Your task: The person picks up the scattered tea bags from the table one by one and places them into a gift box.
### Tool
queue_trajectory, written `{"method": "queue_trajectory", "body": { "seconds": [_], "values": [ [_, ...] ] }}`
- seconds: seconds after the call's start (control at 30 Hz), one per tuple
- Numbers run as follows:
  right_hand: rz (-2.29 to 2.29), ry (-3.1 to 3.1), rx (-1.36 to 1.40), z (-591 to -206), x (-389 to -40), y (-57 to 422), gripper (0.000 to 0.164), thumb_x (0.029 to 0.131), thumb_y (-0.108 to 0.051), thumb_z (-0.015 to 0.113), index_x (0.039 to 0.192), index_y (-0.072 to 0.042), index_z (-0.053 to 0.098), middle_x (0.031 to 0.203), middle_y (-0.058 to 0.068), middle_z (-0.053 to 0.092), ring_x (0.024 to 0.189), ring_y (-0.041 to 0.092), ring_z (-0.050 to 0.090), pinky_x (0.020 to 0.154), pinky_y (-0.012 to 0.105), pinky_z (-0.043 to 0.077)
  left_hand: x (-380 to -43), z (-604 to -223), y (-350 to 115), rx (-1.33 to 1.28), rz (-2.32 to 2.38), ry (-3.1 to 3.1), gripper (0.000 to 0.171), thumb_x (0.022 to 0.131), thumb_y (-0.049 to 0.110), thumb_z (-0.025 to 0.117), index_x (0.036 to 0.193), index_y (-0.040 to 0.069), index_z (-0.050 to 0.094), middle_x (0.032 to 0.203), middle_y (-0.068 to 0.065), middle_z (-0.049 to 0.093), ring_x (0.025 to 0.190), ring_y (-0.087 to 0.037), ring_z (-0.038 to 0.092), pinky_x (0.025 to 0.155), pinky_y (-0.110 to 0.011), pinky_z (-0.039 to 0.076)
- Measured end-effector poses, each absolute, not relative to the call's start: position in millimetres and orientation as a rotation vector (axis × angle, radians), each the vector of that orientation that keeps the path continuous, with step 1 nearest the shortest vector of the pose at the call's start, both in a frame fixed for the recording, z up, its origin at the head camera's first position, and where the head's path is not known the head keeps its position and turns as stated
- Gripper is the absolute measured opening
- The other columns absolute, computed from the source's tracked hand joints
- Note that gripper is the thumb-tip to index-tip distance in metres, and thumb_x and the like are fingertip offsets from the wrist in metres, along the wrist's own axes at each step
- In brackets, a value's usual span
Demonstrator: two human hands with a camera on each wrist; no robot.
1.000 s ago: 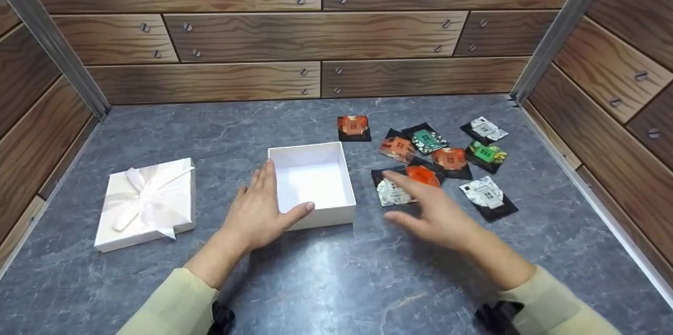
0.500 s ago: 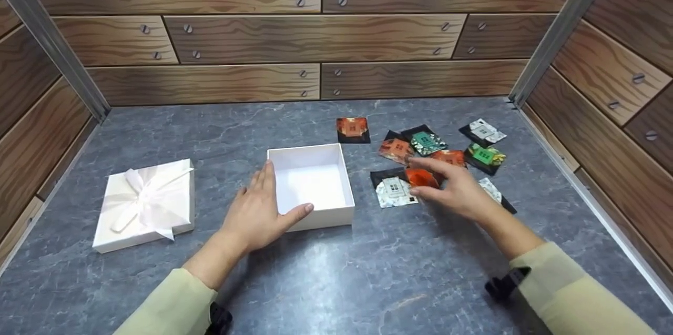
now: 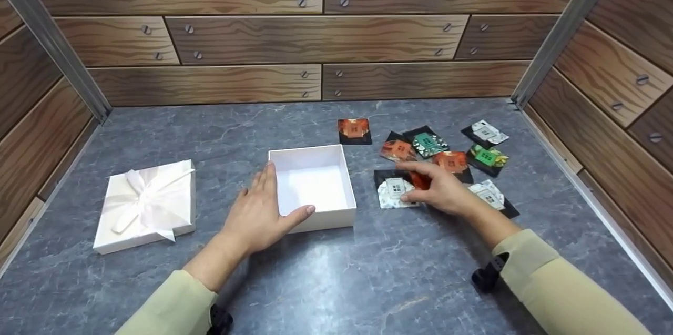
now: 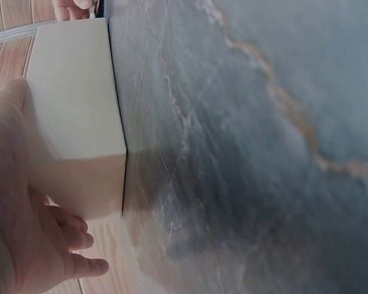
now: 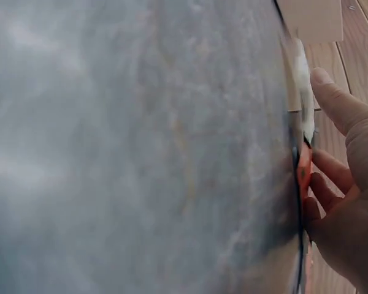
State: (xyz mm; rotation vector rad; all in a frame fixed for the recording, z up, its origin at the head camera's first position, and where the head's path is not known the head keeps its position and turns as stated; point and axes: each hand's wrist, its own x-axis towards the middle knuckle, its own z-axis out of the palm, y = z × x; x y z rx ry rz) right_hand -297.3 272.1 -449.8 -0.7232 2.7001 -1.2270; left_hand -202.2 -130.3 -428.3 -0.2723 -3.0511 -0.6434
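Note:
In the head view my left hand (image 3: 257, 211) lies along the left side of an open white gift box (image 3: 315, 216), fingers straight and thumb across its front. The left wrist view shows the thumb against the wall of the white box (image 4: 73, 92). My right hand (image 3: 441, 185) is low over a black-and-white sachet (image 3: 391, 190) and an orange-red sachet (image 3: 419, 180), thumb and fingers apart. Part of the orange sachet is hidden under that hand. In the right wrist view the fingers are right at the orange sachet (image 5: 303, 168) and the thumb is beside the white one.
A white lid (image 3: 147, 203) with a ribbon bow lies at the left. Several flat sachets, among them a green one (image 3: 428, 141) and an orange one (image 3: 354, 131), are scattered right of and behind the box. Wood-print walls (image 3: 315, 38) enclose the grey marbled tabletop (image 3: 336, 282).
My right hand has shifted right, then lowered back to the left over the white and orange sachets. The left hand and the box have stayed in place.

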Motion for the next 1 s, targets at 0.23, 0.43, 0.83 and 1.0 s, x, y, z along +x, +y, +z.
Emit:
{"method": "queue_trajectory", "body": {
  "seconds": [0.23,0.43,0.83,1.0],
  "values": [
    [-1.17,2.721,-0.743,-453,-300,272,0.078,0.083,-0.024,0.093,0.152,-0.011,0.059,0.159,0.013,0.052,0.145,0.037,0.045,0.121,0.054,0.03,-200,-427,-132,-0.274,-0.634,-3.031,0.129,0.091,0.086,0.051,0.164,-0.012,0.009,0.168,-0.033,0.024,0.156,-0.045,0.026,0.12,-0.069,0.028],
    [-1.181,2.739,-0.703,-454,-299,275,0.076,0.082,-0.027,0.094,0.15,-0.014,0.062,0.154,0.014,0.055,0.14,0.037,0.049,0.119,0.055,0.032,-200,-427,-129,-0.28,-0.653,-3.025,0.131,0.09,0.088,0.051,0.165,-0.011,0.008,0.167,-0.034,0.026,0.155,-0.046,0.028,0.121,-0.068,0.028],
    [-1.218,2.788,-0.657,-462,-296,275,0.07,0.08,-0.025,0.096,0.142,-0.011,0.068,0.148,0.017,0.061,0.139,0.04,0.051,0.119,0.055,0.032,-201,-428,-129,-0.268,-0.681,-3.028,0.134,0.088,0.09,0.05,0.166,-0.01,0.005,0.168,-0.033,0.024,0.156,-0.045,0.028,0.121,-0.065,0.029],
    [-1.227,2.816,-0.678,-465,-297,272,0.068,0.079,-0.022,0.096,0.14,-0.008,0.069,0.146,0.018,0.062,0.138,0.041,0.051,0.118,0.054,0.034,-201,-430,-129,-0.241,-0.677,-3.04,0.133,0.088,0.089,0.051,0.166,-0.009,0.006,0.168,-0.033,0.025,0.155,-0.045,0.029,0.121,-0.066,0.03]
  ]
}}
